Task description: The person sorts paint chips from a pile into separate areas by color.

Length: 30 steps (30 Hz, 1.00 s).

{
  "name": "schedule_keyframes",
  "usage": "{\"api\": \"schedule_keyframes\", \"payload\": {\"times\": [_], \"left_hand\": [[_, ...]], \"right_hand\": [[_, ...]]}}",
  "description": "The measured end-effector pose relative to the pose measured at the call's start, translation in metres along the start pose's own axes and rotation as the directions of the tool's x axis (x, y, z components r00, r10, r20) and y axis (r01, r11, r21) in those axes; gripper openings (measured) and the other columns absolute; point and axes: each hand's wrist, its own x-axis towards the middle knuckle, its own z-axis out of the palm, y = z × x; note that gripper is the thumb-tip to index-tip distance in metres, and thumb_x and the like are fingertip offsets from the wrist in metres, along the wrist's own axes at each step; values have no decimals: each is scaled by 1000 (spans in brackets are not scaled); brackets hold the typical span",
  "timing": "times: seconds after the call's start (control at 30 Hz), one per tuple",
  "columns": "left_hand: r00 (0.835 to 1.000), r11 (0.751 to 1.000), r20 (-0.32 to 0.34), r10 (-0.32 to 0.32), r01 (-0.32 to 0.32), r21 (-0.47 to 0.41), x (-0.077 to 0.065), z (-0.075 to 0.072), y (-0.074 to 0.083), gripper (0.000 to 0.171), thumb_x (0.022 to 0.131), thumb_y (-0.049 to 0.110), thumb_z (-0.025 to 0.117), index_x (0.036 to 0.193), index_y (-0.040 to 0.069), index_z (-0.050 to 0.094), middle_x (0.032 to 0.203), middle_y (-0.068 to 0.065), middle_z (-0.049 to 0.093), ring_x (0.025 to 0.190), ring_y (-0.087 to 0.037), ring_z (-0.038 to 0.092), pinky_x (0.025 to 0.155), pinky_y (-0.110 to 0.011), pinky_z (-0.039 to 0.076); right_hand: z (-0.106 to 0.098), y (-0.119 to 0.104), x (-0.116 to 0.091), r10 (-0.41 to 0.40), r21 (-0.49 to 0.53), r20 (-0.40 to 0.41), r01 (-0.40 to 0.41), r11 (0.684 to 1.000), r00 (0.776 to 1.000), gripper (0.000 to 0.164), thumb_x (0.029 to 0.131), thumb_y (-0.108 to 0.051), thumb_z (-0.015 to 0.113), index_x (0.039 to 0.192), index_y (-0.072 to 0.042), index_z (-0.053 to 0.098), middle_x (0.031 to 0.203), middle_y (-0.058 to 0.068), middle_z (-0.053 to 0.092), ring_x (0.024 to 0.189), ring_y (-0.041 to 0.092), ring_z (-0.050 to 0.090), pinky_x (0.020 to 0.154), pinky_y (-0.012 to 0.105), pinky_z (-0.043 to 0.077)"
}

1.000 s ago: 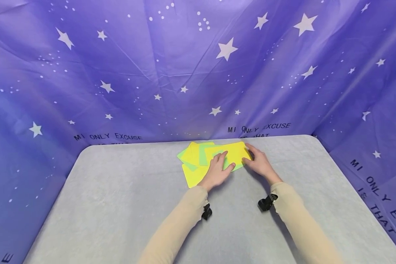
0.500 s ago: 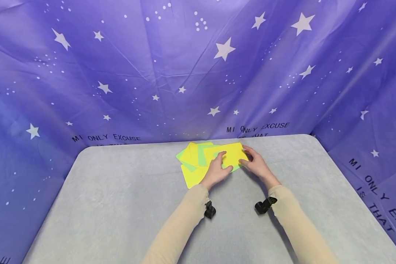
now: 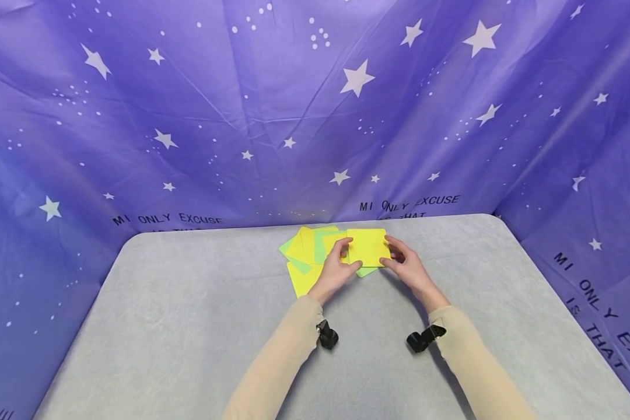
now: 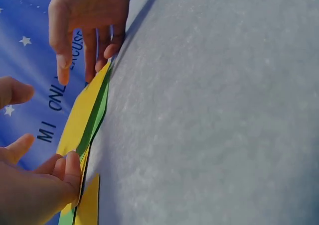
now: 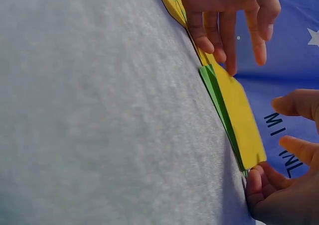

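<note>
In the head view a squarish yellow sheet [image 3: 368, 248] is held at its two side edges, over a loose spread of overlapping sheets. My left hand [image 3: 333, 273] holds the left edge, thumb at the near corner and fingers on the far side. On the opposite edge my right hand [image 3: 412, 269] grips with thumb and curled fingers. Green sheets [image 5: 219, 98] show just below the yellow one in the right wrist view. To the left lie another yellow sheet [image 3: 301, 279] and a green sheet [image 3: 320, 248], partly covered by the left hand and other sheets.
The sheets lie near the far edge of the grey table [image 3: 189, 326]. Behind it hangs a purple curtain [image 3: 210, 116] with white stars and lettering, which also closes in both sides.
The top yellow sheet has turned square to me and shifted slightly left. The left hand has drawn back to its left edge, and the right hand has closed on the right edge.
</note>
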Motion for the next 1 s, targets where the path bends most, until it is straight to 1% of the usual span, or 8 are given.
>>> {"api": "schedule_keyframes", "payload": {"times": [0.1,0.27,0.37,0.53,0.6,0.7,0.83,1.0], "left_hand": [[1000,997,-4,9,-9,-73,-2,-6,0,57,87,4,66,140,5,44,140,-14,43,122,-31,45,95,-41,44],[1000,985,-16,-14,11,-173,-5,-14,-3,55,89,0,64,140,10,49,141,-9,44,118,-28,52,91,-37,48],[1000,978,-22,-9,4,-208,-7,-18,-4,55,88,-4,64,139,9,50,139,-11,46,113,-28,55,88,-35,50],[1000,965,-27,5,-12,-263,-10,-24,-4,56,86,-10,61,139,3,48,125,-25,55,103,-29,61,83,-34,51],[1000,961,-26,13,-20,-275,-12,-26,-3,58,86,-12,60,140,2,46,127,-25,54,101,-29,61,82,-35,51],[1000,963,-14,16,-20,-268,-14,-29,-1,60,86,-13,59,142,2,44,137,-19,46,101,-27,60,81,-33,50],[1000,962,17,13,-8,-275,-18,-36,0,63,86,-14,58,144,2,42,139,-18,41,99,-25,61,79,-27,50],[998,961,62,0,18,-275,-24,-46,-4,67,84,-12,61,146,5,41,136,-19,43,91,-18,59,77,-29,51]], "right_hand": [[2,1,-2,-12,10,-15,12,1000,1000,65,87,-1,66,145,3,37,137,28,43,103,28,50,76,18,42],[7,0,-5,-36,52,-43,39,998,998,64,85,3,67,143,4,41,132,27,45,85,13,50,63,15,41],[11,-1,-7,-42,71,-69,46,996,997,63,84,3,68,142,4,43,129,26,45,85,13,48,62,15,40],[17,0,-8,-97,70,-80,102,992,992,65,82,3,72,141,5,44,127,24,41,89,22,45,69,15,39],[19,0,-9,-116,83,-63,121,989,991,65,83,3,71,141,6,43,129,25,38,92,24,46,72,14,40],[21,-2,-11,-112,134,-38,116,984,993,66,84,5,70,143,5,40,133,27,35,98,25,49,76,12,43],[24,-6,-13,-85,183,-7,85,979,996,67,85,7,67,145,5,37,137,27,32,99,19,53,76,12,46],[28,-9,-16,-85,246,46,71,967,995,68,87,7,65,147,3,35,136,27,34,93,4,57,75,14,48]]}}
